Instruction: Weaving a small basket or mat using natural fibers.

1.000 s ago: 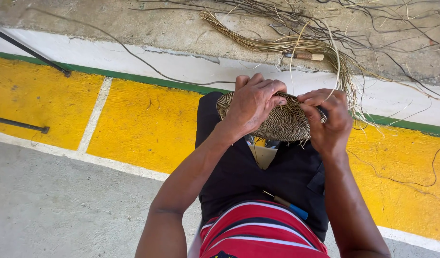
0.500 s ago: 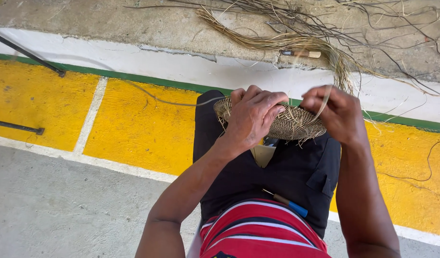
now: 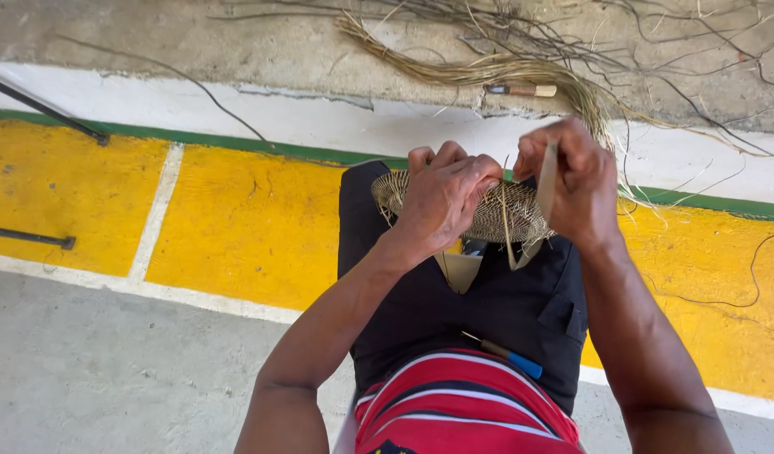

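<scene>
Head view looks down on a person seated at a painted floor [image 3: 236, 227] of yellow panels edged in green and white. Their left hand [image 3: 442, 197] lies curled over a small woven basket [image 3: 496, 214] resting on the lap, its fingers [image 3: 471, 168] closed round the rim. Just beside it, the right hand [image 3: 576, 185] is raised a little above the basket, fingers pinched tight on a flat pale strip [image 3: 545, 181] running down into the weave. A blue-tipped tool [image 3: 509, 357] lies on the dark trousers. Beyond, a bundle of dry fibres [image 3: 505, 71] and a wooden-handled tool [image 3: 521, 90] lie on the concrete.
</scene>
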